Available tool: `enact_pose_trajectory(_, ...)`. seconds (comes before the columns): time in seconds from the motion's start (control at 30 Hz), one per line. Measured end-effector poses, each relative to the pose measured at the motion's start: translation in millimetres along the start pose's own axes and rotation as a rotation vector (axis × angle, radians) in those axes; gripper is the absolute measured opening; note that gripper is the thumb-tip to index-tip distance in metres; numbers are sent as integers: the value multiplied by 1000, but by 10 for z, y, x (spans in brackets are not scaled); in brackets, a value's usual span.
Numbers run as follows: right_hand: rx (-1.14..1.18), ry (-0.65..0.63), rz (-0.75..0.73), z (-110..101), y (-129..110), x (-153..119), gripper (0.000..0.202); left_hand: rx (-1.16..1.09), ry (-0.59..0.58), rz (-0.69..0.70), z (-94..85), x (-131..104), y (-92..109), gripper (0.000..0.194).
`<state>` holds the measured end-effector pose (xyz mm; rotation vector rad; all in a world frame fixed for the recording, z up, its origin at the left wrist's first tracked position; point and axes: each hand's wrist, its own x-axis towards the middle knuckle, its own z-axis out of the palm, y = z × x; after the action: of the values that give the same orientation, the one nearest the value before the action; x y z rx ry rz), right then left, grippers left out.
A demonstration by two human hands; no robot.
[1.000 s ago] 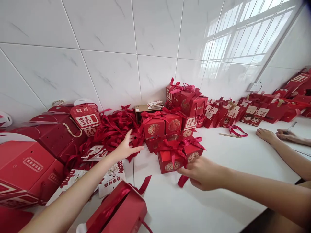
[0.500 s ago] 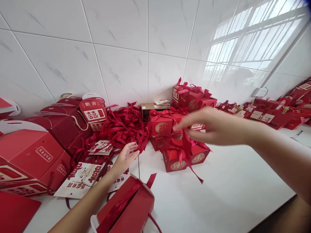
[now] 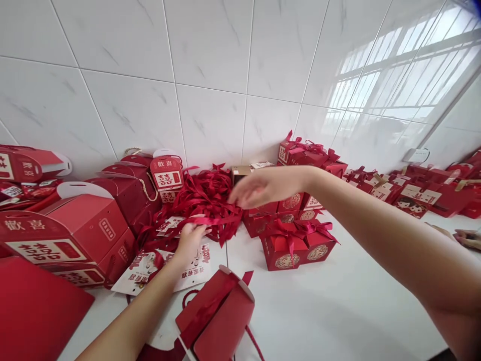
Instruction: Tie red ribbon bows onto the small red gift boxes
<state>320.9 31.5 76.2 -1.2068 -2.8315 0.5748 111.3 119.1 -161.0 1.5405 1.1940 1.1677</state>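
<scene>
White tiled wall [image 3: 210, 45] behind, white table [image 3: 338, 301] below. Strand [image 3: 216, 220] is at the near side of the ribbon pile [image 3: 203, 188] — seems pinched between thumb and fingers of the left hand [image 3: 188, 240]. Right hand [image 3: 268, 186] is held over the pile's right edge, fingers loosely bent; whether anything is gripped or touched can't be told. Printed cards [image 3: 193, 276] are lying by the left wrist, open box [image 3: 227, 323] nearer, bow-tied boxes [image 3: 287, 245] to the right. Another person's hand [image 3: 468, 238] is seen far right. Strand looks light, limp, probably slippery and snag-prone in the tangle — best taken near a free end, pinched flat across its width, no hard tug needed.
</scene>
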Motion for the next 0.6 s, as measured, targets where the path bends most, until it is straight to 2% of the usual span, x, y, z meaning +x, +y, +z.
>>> enact_pose_trajectory(0.07, -35, -17, 248, 138, 271, -269, 38, 108, 22, -28, -158, 82, 82, 22)
enact_pose_trajectory(0.13, -122, -41, 473, 350, 560, -525, 67, 256, 2, -46, -360, 123, 237, 19)
enact_pose_trajectory(0.17, -164, -39, 528, 478, 695, -632, 79, 337, -9, -48, -460, 120, 336, 23)
enact_pose_trajectory(0.23, -199, -23, 507, 757, 922, -790, 91, 486, -1, -39, -603, 63, 552, 34)
enact_pose_trajectory(0.3, -223, 10, 444, 1032, 1082, -873, 100, 608, 34, 20, -613, -43, 732, 34)
enact_pose_trajectory(0.33, -227, 37, 413, 1156, 1140, -893, 103, 656, 4, 88, -558, -105, 786, 30)
enact_pose_trajectory(0.37, -227, 63, 389, 1266, 1186, -903, 106, 698, -82, 185, -467, -165, 808, 25)
enact_pose_trajectory(0.4, -220, 88, 373, 1362, 1223, -908, 108, 717, -230, 283, -350, -221, 795, 23)
enact_pose_trajectory(0.43, -207, 111, 368, 1442, 1252, -909, 108, 703, -441, 359, -217, -267, 749, 22)
enact_pose_trajectory(0.47, -194, 130, 371, 1508, 1275, -909, 107, 695, -597, 379, -80, -303, 677, 22)
enact_pose_trajectory(0.5, -184, 147, 377, 1561, 1291, -910, 105, 695, -697, 373, 51, -328, 587, 21)
enact_pose_trajectory(0.53, -179, 163, 387, 1603, 1300, -914, 102, 705, -756, 358, 168, -343, 492, 21)
enact_pose_trajectory(0.6, -176, 195, 408, 1659, 1297, -929, 97, 742, -798, 330, 347, -354, 325, 27)
